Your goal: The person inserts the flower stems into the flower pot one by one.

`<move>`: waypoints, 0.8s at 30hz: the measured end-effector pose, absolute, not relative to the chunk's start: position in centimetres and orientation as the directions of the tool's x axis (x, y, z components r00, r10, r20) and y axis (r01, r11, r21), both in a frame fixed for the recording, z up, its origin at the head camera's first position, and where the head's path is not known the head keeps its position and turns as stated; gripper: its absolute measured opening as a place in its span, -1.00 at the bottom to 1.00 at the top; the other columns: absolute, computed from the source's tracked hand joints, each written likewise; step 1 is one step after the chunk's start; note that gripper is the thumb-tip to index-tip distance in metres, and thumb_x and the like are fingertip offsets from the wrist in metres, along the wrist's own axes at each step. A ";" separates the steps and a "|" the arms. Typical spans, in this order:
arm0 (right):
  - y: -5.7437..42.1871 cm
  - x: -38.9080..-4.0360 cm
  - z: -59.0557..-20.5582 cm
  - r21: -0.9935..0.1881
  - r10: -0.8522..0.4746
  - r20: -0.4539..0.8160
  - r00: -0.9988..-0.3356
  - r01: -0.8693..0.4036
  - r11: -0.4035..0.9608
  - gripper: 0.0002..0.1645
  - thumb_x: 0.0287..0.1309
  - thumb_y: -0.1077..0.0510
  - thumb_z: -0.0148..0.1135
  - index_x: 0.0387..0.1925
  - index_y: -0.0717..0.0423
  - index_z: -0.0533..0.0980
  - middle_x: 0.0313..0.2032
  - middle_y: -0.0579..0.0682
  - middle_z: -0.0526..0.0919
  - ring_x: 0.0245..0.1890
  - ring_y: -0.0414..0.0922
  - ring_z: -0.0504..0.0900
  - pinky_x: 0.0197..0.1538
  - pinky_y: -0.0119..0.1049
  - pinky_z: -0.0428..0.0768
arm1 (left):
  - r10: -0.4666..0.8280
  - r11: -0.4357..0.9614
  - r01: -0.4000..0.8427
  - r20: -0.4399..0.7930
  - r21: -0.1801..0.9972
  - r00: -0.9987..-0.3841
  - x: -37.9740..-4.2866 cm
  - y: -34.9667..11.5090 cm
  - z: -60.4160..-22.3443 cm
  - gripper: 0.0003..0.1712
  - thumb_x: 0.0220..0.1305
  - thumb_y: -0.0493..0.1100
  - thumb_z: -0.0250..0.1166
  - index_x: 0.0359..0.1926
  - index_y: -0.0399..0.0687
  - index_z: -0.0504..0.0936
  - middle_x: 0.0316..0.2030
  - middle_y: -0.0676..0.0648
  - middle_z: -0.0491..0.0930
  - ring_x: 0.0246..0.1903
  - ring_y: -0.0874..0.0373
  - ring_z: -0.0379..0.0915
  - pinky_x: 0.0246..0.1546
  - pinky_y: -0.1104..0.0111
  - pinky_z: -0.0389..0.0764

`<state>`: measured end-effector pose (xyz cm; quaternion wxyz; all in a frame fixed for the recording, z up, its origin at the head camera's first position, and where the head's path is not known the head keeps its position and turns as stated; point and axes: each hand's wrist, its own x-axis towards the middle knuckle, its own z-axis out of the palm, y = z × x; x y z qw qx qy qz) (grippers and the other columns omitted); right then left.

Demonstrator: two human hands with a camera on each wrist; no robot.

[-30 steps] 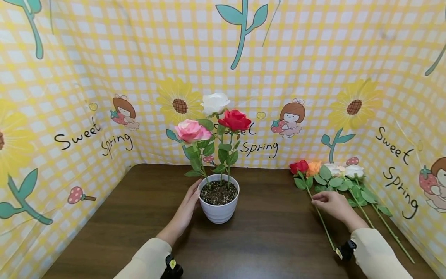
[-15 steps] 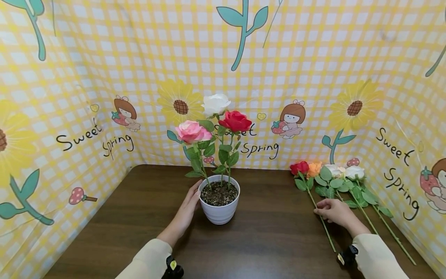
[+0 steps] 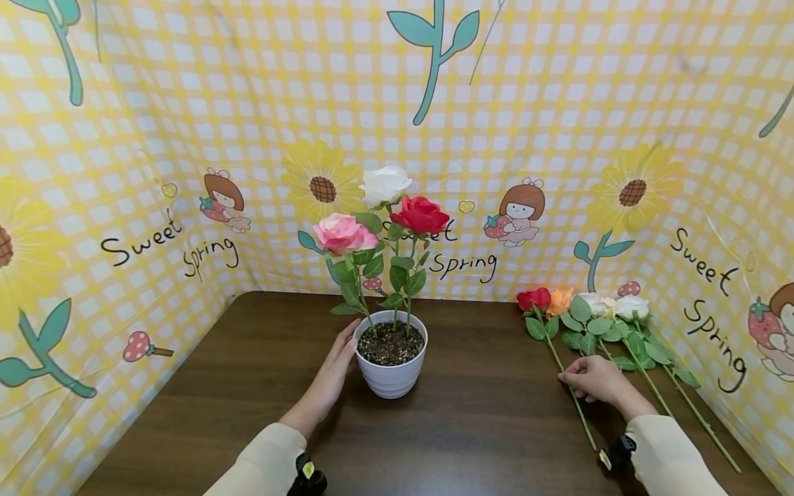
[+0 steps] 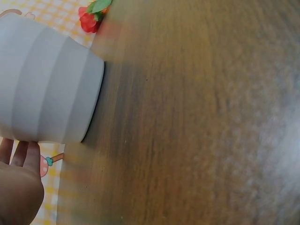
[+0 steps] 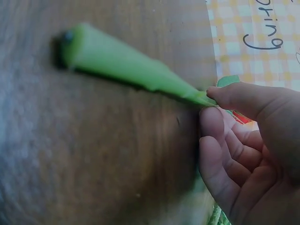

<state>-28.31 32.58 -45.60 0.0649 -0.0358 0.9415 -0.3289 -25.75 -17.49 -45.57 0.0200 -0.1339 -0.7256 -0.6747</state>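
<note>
A white ribbed flower pot (image 3: 392, 379) filled with dark soil stands on the brown table, with a pink rose (image 3: 344, 234), a white rose (image 3: 386, 186) and a red rose (image 3: 420, 215) upright in it. My left hand (image 3: 331, 368) rests against the pot's left side; in the left wrist view its extended fingers (image 4: 32, 157) touch the ribbed wall. On the right, my right hand (image 3: 598, 379) pinches the green stem (image 3: 579, 417) of a lying red rose (image 3: 533, 299) between thumb and forefinger. The right wrist view shows the stem's cut end (image 5: 70, 44) close up.
Right of the held rose lie an orange rose (image 3: 561, 302) and several pale roses, among them a white one (image 3: 631, 306), their leafy stems pointing toward the front right. Yellow checked cloth (image 3: 260, 138) walls in the table (image 3: 248, 386) at the back and both sides.
My right hand has slid slightly down the red rose's stem, toward the front of the table. The left hand stays against the pot.
</note>
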 end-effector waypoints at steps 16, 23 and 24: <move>31.9 -28.1 -44.7 -0.651 -0.154 -0.032 -0.988 -0.096 0.753 -0.74 0.34 0.07 0.29 -0.28 0.23 0.60 -0.56 -0.06 0.61 -0.51 -0.11 0.60 -0.46 -0.23 0.62 | 0.163 0.059 0.218 0.206 0.974 -0.965 -25.7 -17.5 -45.6 -0.41 0.65 0.06 -0.22 0.57 0.04 0.04 0.52 -0.18 0.01 0.47 -0.13 -0.08 0.36 -0.19 0.06; 31.4 -28.1 -44.5 -0.656 -0.162 0.032 -0.986 -0.143 0.741 -0.76 0.35 0.09 0.28 -0.24 0.25 0.59 -0.58 -0.05 0.59 -0.54 -0.10 0.60 -0.47 -0.25 0.62 | 0.160 0.065 0.215 0.203 0.974 -0.966 -25.7 -17.5 -45.6 -0.41 0.65 0.06 -0.22 0.57 0.05 0.04 0.52 -0.17 0.02 0.47 -0.12 -0.07 0.36 -0.18 0.07; 31.3 -28.1 -44.5 -0.654 -0.163 0.043 -0.986 -0.151 0.741 -0.75 0.35 0.09 0.28 -0.23 0.25 0.59 -0.58 -0.05 0.59 -0.55 -0.10 0.60 -0.47 -0.25 0.61 | 0.160 0.066 0.216 0.203 0.974 -0.966 -25.7 -17.5 -45.5 -0.41 0.65 0.06 -0.22 0.57 0.05 0.04 0.52 -0.17 0.02 0.47 -0.12 -0.08 0.36 -0.18 0.07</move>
